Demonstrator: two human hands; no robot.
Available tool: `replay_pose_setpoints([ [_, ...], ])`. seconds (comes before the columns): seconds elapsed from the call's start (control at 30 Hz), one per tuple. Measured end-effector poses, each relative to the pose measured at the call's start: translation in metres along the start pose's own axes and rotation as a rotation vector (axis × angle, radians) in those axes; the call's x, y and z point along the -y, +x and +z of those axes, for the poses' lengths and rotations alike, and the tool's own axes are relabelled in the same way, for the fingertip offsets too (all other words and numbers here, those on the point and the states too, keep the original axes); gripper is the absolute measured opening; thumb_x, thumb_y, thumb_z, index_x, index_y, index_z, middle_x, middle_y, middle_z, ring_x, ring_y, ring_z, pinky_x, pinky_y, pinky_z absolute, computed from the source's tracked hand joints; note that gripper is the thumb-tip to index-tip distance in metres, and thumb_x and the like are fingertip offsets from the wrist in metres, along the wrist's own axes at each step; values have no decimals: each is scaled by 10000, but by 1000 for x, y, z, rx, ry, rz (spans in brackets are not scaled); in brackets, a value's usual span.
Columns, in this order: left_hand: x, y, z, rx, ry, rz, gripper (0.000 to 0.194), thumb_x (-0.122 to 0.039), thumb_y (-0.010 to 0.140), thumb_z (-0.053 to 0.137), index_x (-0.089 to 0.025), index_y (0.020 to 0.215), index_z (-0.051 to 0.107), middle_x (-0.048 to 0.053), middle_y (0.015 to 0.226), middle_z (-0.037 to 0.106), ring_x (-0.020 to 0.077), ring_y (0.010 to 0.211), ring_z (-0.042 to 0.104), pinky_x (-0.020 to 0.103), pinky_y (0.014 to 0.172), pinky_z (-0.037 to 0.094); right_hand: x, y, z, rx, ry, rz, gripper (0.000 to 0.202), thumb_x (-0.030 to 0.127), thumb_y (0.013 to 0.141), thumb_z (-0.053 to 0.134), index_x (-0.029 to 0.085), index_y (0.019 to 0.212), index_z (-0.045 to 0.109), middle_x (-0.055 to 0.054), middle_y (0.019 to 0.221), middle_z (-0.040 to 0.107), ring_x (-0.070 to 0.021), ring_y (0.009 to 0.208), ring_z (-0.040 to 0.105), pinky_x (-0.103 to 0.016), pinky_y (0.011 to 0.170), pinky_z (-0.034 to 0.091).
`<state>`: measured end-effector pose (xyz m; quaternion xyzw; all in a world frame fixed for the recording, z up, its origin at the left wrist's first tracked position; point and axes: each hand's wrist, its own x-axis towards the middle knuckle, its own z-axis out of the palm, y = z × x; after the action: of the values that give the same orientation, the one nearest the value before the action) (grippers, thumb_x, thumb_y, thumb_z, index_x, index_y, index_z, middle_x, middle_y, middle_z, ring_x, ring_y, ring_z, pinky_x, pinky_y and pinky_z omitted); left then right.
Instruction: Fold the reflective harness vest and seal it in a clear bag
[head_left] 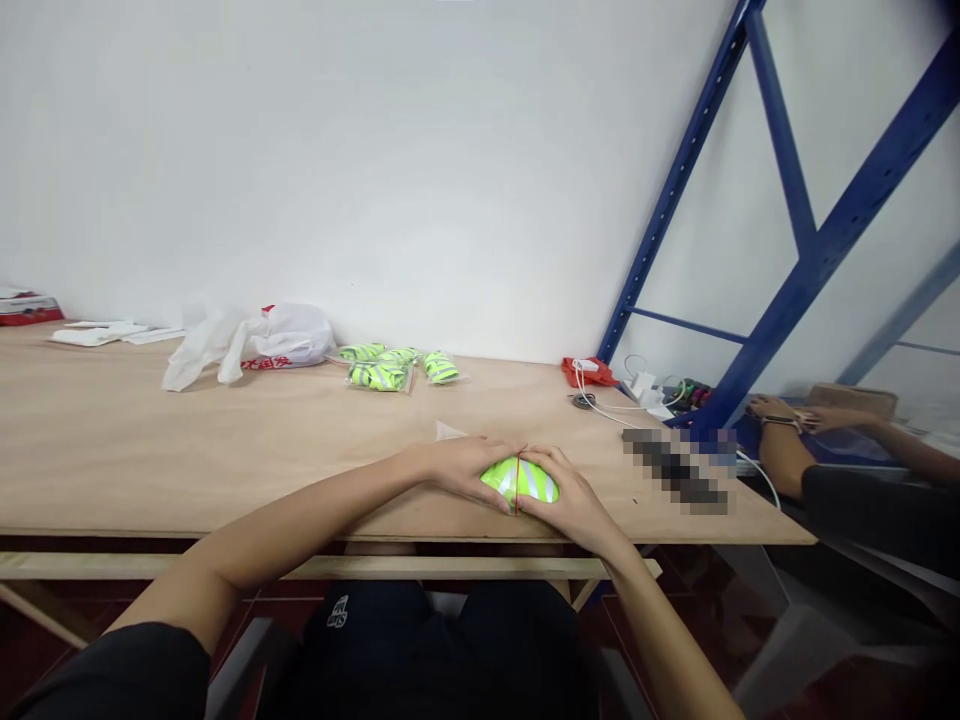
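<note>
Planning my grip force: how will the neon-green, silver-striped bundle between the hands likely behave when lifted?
The bundle looks like folded fabric, so probably soft and light. The thin red band across it should limit unfolding. Its rounded outline may let it rock.

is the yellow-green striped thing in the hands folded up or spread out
Folded up: the striped bundle is a compact, rounded shape between both hands, with a red band around it.
</note>
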<state>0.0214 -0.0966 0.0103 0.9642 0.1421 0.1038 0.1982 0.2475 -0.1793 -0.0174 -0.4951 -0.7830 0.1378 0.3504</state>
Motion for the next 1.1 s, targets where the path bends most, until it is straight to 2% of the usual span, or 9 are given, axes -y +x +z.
replay_pose_setpoints([
  [0.13,-1,1,0,-24,-10,63,1004,-629,831,672,-206,1595,177,152,1580,371,314,1396,429,387,1150,316,6,1,14,-121,-44,46,494,334,753,727,267,1203,535,-65,1234,537,-270,1169,586,-418,983,502],
  [0.23,-1,2,-1,-21,34,105,1114,-652,758,730,-176,1593,168,187,1581,352,331,1411,403,397,1157,308,9,1,22,-200,-76,16,517,346,757,728,254,1203,484,-82,1228,514,-281,1178,565,-433,1006,489],
  [0.3,0,2,-1,-10,72,95,1150,-669,722,750,-174,1588,178,197,1576,356,344,1409,400,418,1161,300,10,-2,23,-193,-86,-22,523,339,780,704,243,1231,458,-98,1250,499,-284,1202,545,-444,1037,470],
  [0.43,4,2,1,4,94,28,1049,-673,773,699,-164,1568,242,197,1547,403,334,1388,432,417,1150,317,8,-9,19,-139,-72,-46,602,353,831,651,244,1355,376,-118,1331,458,-277,1257,519,-442,1050,469],
  [0.53,8,1,4,2,79,-9,1081,-682,767,698,-146,1575,221,203,1576,353,336,1432,379,418,1170,295,2,-14,19,-208,-92,25,701,438,798,701,236,1371,352,-135,1330,471,-298,1203,564,-444,962,524],
  [0.6,9,1,5,-6,78,-19,1096,-680,756,711,-138,1576,226,208,1586,333,340,1447,357,427,1179,284,-1,-16,20,-241,-116,52,653,475,780,726,242,1305,415,-124,1258,526,-306,1138,600,-443,908,544],
  [0.77,10,1,4,-35,86,-2,1089,-661,718,757,-143,1558,298,196,1569,373,341,1423,396,411,1168,315,1,-18,12,-165,-147,-47,396,452,855,669,248,1168,537,-111,1161,605,-296,1095,616,-448,920,534],
  [0.93,9,1,0,-43,61,-5,1061,-668,693,772,-205,1546,343,152,1541,433,333,1397,433,404,1163,323,2,-22,-8,-27,-208,-165,494,382,864,663,281,1333,548,-108,1287,629,-316,1193,592,-483,1004,508],
  [1.1,5,6,2,-49,66,79,1019,-626,710,784,-207,1537,361,160,1505,472,333,1355,475,409,1142,344,-3,-23,-8,-23,-146,-130,508,384,873,653,287,1363,559,-98,1359,607,-307,1247,586,-475,1054,496],
])
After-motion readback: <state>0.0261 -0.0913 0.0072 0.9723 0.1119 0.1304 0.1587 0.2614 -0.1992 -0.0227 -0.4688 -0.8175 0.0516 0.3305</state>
